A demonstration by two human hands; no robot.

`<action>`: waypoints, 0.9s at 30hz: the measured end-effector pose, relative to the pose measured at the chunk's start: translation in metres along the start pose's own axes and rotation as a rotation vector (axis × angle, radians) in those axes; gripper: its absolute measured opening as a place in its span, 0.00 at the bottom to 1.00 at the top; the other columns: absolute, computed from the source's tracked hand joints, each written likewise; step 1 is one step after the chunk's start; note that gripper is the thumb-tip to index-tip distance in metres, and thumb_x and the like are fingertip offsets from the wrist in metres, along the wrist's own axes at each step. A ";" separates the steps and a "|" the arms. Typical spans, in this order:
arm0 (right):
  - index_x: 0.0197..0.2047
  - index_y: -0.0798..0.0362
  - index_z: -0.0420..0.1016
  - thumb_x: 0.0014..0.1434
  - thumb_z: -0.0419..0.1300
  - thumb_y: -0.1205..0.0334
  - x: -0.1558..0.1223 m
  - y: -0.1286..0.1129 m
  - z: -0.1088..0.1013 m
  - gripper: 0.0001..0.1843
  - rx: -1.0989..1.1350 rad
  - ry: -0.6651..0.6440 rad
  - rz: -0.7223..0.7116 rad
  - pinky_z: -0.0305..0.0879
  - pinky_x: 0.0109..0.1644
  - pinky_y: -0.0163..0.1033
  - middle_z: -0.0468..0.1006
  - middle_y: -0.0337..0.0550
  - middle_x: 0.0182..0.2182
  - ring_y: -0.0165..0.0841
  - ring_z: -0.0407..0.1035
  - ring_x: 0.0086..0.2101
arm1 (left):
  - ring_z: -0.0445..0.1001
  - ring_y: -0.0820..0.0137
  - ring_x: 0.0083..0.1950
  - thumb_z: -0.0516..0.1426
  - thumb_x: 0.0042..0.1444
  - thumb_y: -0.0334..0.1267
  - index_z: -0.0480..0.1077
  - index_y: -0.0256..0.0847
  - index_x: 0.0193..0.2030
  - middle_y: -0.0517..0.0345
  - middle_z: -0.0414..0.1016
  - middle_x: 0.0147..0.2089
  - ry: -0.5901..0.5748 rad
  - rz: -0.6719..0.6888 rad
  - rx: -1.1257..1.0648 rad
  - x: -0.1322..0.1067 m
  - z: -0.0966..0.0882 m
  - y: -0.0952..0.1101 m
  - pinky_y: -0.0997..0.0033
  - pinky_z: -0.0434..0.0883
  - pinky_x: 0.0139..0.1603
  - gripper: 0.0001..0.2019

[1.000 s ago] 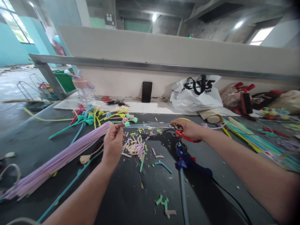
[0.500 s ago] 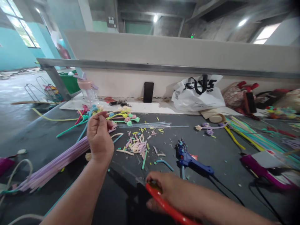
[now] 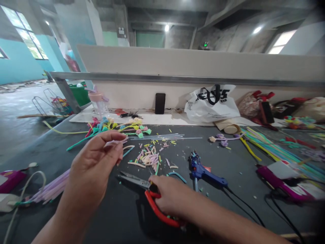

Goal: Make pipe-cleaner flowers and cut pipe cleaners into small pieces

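My left hand (image 3: 92, 169) is raised at the left of the dark table, its fingers curled toward the thumb in a pinch. Whatever is between the fingertips is too small or hidden to make out. Behind it runs a bundle of lilac fuzzy stems (image 3: 54, 186), partly covered by the hand. In my right hand (image 3: 172, 195) are red-handled scissors (image 3: 158, 210), their metal blades pointing left, low over the table. Just beyond the blades lies a pile of short cut stem pieces (image 3: 149, 157) in pink, cream and yellow.
A blue glue gun (image 3: 207, 173) with a trailing cord lies right of the pile. Clear glue sticks (image 3: 167, 137) and coloured fuzzy flowers (image 3: 122, 127) sit farther back. A phone (image 3: 160, 103), a white bag (image 3: 212, 105) and a bottle (image 3: 98, 103) line the back ledge.
My left hand has come nearer and lower, turning so its curled fingers point right. My right hand has swung the scissors up and leftward, bringing the blades into view.
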State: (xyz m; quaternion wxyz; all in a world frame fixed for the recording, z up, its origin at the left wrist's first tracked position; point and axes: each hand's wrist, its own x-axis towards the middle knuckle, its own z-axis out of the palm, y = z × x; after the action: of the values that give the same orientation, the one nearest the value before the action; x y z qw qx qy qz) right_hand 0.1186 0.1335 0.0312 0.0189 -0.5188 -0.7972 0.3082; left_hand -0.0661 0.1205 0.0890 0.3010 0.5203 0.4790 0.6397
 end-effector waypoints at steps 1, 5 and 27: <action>0.39 0.49 0.72 0.42 0.57 0.64 0.003 0.004 -0.006 0.17 0.034 -0.012 -0.031 0.56 0.28 0.32 0.77 0.42 0.32 0.35 0.70 0.31 | 0.65 0.77 0.27 0.56 0.53 0.35 0.69 0.46 0.43 0.64 0.67 0.25 -0.013 -0.013 0.022 -0.005 -0.003 -0.002 0.80 0.63 0.27 0.10; 0.47 0.50 0.69 0.45 0.56 0.67 0.003 0.018 -0.044 0.23 0.182 0.104 -0.068 0.61 0.37 0.34 0.75 0.43 0.40 0.34 0.69 0.36 | 0.69 0.75 0.30 0.54 0.54 0.33 0.69 0.45 0.39 0.62 0.72 0.30 -0.292 0.036 0.225 -0.028 -0.002 -0.012 0.80 0.66 0.30 0.07; 0.51 0.50 0.68 0.47 0.56 0.67 -0.086 0.056 -0.040 0.25 0.268 0.065 0.098 0.63 0.38 0.33 0.76 0.42 0.39 0.34 0.69 0.35 | 0.48 0.62 0.65 0.49 0.57 0.40 0.55 0.42 0.61 0.49 0.49 0.66 -0.996 0.399 0.771 0.007 0.047 -0.100 0.57 0.50 0.63 0.24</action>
State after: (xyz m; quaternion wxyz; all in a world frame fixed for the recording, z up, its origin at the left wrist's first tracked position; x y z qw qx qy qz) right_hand 0.2184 0.0953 0.0598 0.0987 -0.5595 -0.7215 0.3957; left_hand -0.0342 0.1763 -0.0008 0.1545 0.9032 0.3718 0.1488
